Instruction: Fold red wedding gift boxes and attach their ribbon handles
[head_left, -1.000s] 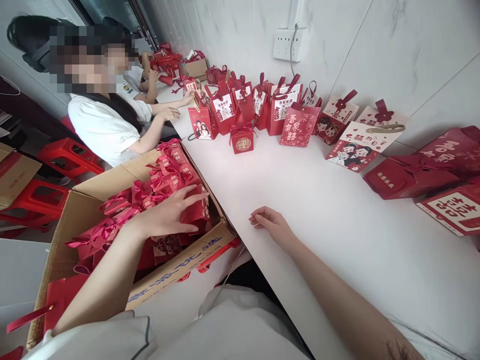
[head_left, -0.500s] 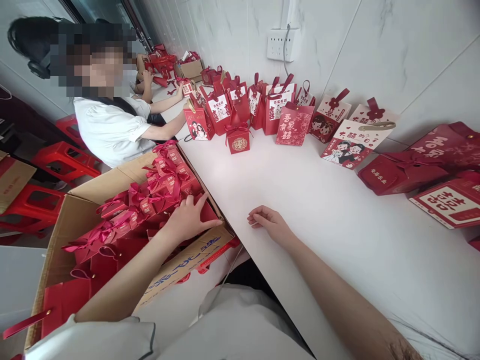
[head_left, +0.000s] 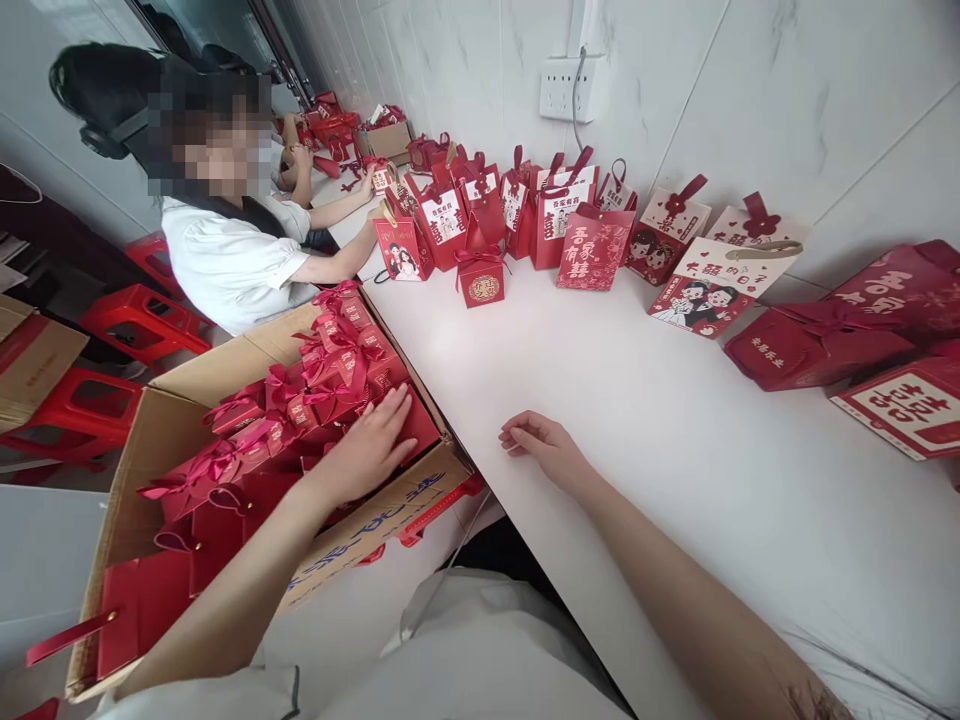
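— How's my feed?
— Bright, even daylight; soft shadows under the hands on the white table (head_left: 675,480).
— Sharpness?
— Crisp centrally; I see wide-angle bending at the edges.

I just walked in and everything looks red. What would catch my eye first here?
First, the cardboard box at the left, packed with red ribboned gift boxes, where the left hand lies flat on them. Next, a row of red gift bags standing along the marble wall on the white table, where the right hand rests loosely curled and holds nothing. At the far left, a person in a white top sits.
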